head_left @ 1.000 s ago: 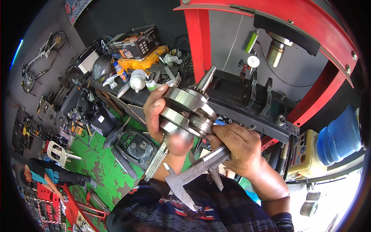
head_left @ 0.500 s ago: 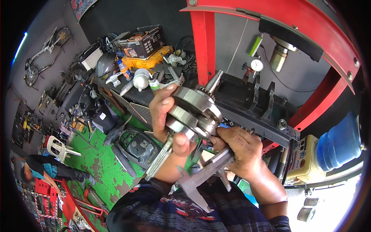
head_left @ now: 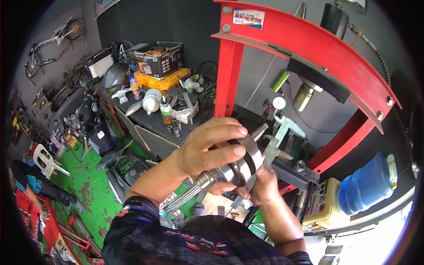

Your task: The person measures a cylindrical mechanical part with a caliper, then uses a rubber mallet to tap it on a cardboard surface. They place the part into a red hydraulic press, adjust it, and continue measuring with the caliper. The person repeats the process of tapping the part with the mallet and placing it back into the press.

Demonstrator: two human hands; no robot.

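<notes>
A shiny metal crankshaft [head_left: 252, 154] is tilted in front of my chest, its splined shaft [head_left: 192, 194] pointing down to the left and its tapered end up to the right. My left hand [head_left: 210, 148] wraps over the round webs from above, fingers curled across them. Beside the crankshaft, my right hand [head_left: 264, 183] is closed around a metal vernier caliper [head_left: 286, 127]. The caliper's jaws point up and away from me, and its beam runs down through the grip. Part of the crankshaft's middle is hidden under my left fingers.
A red press frame [head_left: 229, 75] rises over a dark bench, with a dial gauge [head_left: 278, 103] behind the caliper. Bottles, a white canister [head_left: 152, 100] and a yellow case [head_left: 164, 78] crowd the bench's left. A blue water jug [head_left: 364, 185] stands right. Another person [head_left: 37, 187] is at far left.
My left hand has turned over the crankshaft, from holding its side to gripping from above. The caliper has swung from pointing down near my chest to jaws up. The view has shifted.
</notes>
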